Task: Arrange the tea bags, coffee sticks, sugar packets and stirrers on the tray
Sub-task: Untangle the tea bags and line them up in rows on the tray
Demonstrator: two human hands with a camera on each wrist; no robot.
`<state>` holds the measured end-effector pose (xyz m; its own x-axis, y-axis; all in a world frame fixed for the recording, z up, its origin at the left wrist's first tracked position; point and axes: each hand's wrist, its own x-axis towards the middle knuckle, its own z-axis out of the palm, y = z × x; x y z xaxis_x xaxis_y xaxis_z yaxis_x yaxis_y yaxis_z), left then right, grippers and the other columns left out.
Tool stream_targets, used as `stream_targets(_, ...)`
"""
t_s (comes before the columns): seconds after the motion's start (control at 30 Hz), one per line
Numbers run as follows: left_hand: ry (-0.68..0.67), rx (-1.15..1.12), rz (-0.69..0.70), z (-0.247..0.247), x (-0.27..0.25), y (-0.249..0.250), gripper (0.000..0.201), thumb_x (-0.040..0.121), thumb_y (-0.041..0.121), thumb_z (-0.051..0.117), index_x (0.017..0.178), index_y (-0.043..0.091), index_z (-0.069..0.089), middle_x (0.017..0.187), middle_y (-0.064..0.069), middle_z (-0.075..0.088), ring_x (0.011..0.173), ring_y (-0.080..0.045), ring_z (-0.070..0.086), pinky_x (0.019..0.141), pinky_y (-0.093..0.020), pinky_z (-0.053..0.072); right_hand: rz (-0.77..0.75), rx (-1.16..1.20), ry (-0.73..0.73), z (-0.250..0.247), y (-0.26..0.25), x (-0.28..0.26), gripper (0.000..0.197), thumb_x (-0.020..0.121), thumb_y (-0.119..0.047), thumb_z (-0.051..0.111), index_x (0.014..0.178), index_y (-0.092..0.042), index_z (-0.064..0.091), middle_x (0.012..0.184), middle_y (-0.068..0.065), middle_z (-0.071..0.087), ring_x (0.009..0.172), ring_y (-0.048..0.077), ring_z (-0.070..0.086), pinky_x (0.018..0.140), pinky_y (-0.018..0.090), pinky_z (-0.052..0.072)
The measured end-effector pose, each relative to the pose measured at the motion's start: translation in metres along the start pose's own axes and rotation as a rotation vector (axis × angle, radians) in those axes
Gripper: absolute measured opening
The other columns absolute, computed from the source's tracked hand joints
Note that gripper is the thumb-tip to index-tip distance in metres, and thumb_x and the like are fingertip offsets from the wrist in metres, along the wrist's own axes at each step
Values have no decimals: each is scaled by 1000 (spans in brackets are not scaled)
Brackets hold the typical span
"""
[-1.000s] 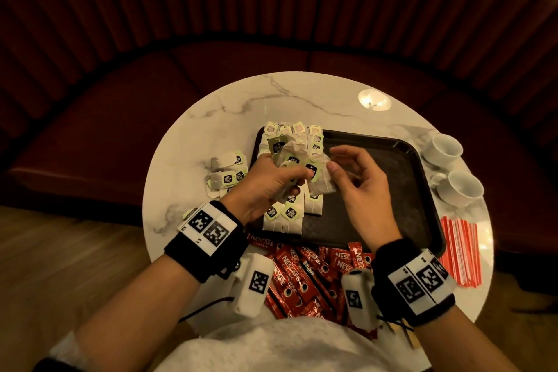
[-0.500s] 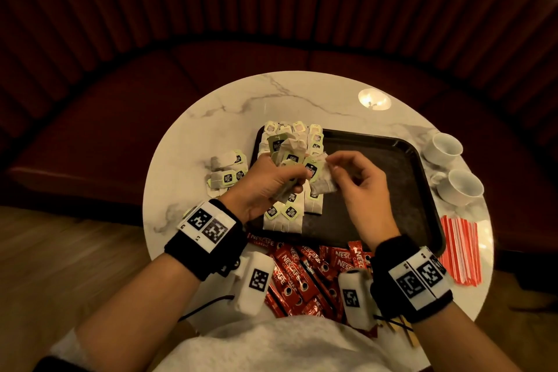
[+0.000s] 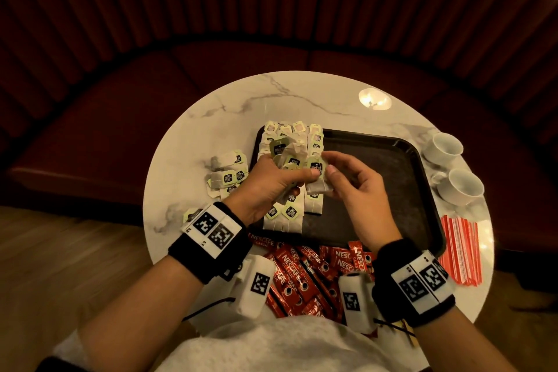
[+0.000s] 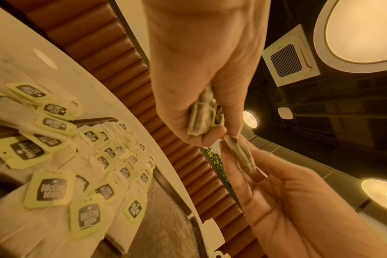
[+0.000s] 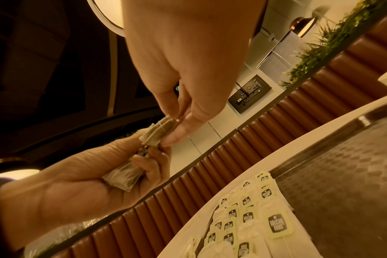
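On the left part of the dark tray (image 3: 392, 190), tea bags (image 3: 283, 217) with pale green tags lie in rows. Above them my left hand (image 3: 290, 181) grips a bunch of tea bags (image 3: 287, 154); the left wrist view shows this bunch (image 4: 201, 118) folded in the curled fingers. My right hand (image 3: 327, 166) pinches a single tea bag (image 3: 317, 187) right beside the bunch, between thumb and fingers (image 5: 179, 132). More tea bags (image 3: 226, 175) lie loose on the table left of the tray. Red coffee sticks (image 3: 302, 269) are piled in front of the tray. Red-and-white stirrers (image 3: 459, 251) lie at the right.
The round marble table (image 3: 302, 100) stands against a curved red bench (image 3: 120, 130). Two white cups (image 3: 444, 148) (image 3: 462, 187) sit at the table's right edge beside the tray. The tray's right half is bare.
My right hand's fingers have closed in toward the left hand's bunch and now pinch one tea bag. The left hand has stayed almost still.
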<state>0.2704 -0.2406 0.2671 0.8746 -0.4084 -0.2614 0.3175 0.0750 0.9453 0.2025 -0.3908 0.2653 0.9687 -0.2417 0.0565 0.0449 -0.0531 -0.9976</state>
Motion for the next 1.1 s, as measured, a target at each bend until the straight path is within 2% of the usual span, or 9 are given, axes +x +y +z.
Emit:
stream_targets(0.13,-42,27,10,-1,0,-2,37,77,6,80,112,3,67,96,-17,73,73,-18,62,49,-20,42,-8,9,35,1,3,1,22,95,-6,60,112,-17,67,110,6,69,97,11,67,74,20,55)
stream_targets(0.27,20,22,-7,-2,0,-2,32,78,11,80,107,7,67,76,1,68,56,-5,56,44,-17,40,-13,9,45,0,3,1,22,95,-5,61,113,-16,65,105,2,69,91,5,67,72,19,55)
stream_targets(0.33,50,14,5,-3,1,-5,34,78,9,80,108,6,65,72,4,66,50,-2,56,42,-15,39,20,27,19,-2,3,0,26,94,-6,61,119,-13,62,104,-2,69,90,5,68,73,21,56)
stream_targets(0.43,38,1,19,-4,2,-7,30,79,3,77,106,6,65,70,7,68,50,0,59,44,-14,41,138,21,-89,-7,8,1,34,90,-4,66,123,-13,61,110,2,71,98,13,71,79,27,59)
stream_targets(0.57,33,-26,-21,-8,4,-14,21,80,4,76,98,7,67,72,6,69,58,-3,60,50,-19,45,245,-6,-84,-17,23,4,26,85,-2,71,109,-8,68,102,7,75,96,18,72,79,28,59)
stream_targets(0.7,142,-214,-144,-20,4,-28,25,85,18,73,105,5,66,82,-2,68,65,-9,58,52,-19,49,462,-19,-10,-30,49,5,23,81,-2,75,103,-3,70,99,10,76,95,24,73,79,28,59)
stream_targets(0.8,185,-336,-248,-25,-3,-39,22,92,24,65,101,4,65,78,-6,65,59,-10,60,54,-20,53,589,-123,57,-32,72,5,21,78,1,77,98,-1,71,98,15,75,92,26,73,76,28,59)
stream_targets(0.97,162,-337,-350,-29,-13,-56,24,96,25,59,103,3,62,76,-7,63,58,-11,60,54,-20,54,609,-258,104,-20,88,10,14,78,2,78,82,-8,70,93,13,74,84,23,72,73,28,59)
stream_targets(1.1,174,-307,-346,-30,-13,-59,27,95,26,60,107,2,64,77,-7,65,59,-11,63,53,-21,55,629,-391,97,-14,92,18,11,81,-2,77,81,-10,69,92,11,74,82,21,73,81,36,61)
